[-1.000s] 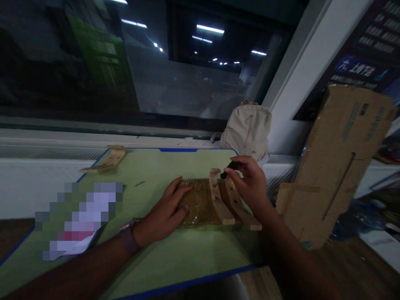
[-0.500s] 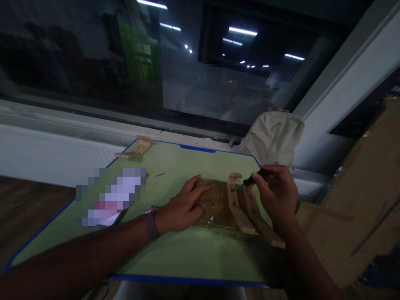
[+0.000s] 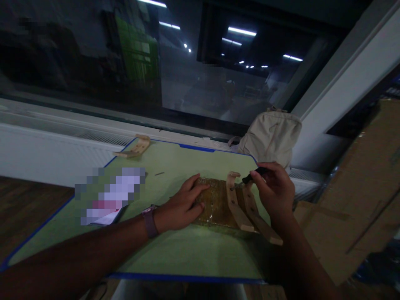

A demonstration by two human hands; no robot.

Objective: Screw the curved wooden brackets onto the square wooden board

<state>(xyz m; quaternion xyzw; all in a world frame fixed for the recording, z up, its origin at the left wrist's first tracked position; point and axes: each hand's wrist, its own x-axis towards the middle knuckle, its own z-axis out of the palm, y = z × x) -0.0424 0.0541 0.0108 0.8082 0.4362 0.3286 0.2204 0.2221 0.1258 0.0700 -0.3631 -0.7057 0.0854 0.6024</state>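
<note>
My right hand is closed around the black handle of a screwdriver. The screwdriver slants down to the left, its tip at a hole in a curved wooden piece. A second curved wooden piece with holes lies just to the right of it, partly behind my right hand. Both rest across a brown, shiny, tape-wrapped block on the table. My left hand lies with fingers spread on the left end of that block. A watch with a purple strap is on my left wrist.
The pale green table has a blue edge. Another curved wooden piece sits at its far left corner, and a small thin dark item lies nearer. A blurred-out phone-like device is at left. Beyond are a beige backpack and cardboard.
Little differs. The whole view has shifted slightly. My left hand still rests on the block, and my right hand still holds the screwdriver at the same wooden piece.
</note>
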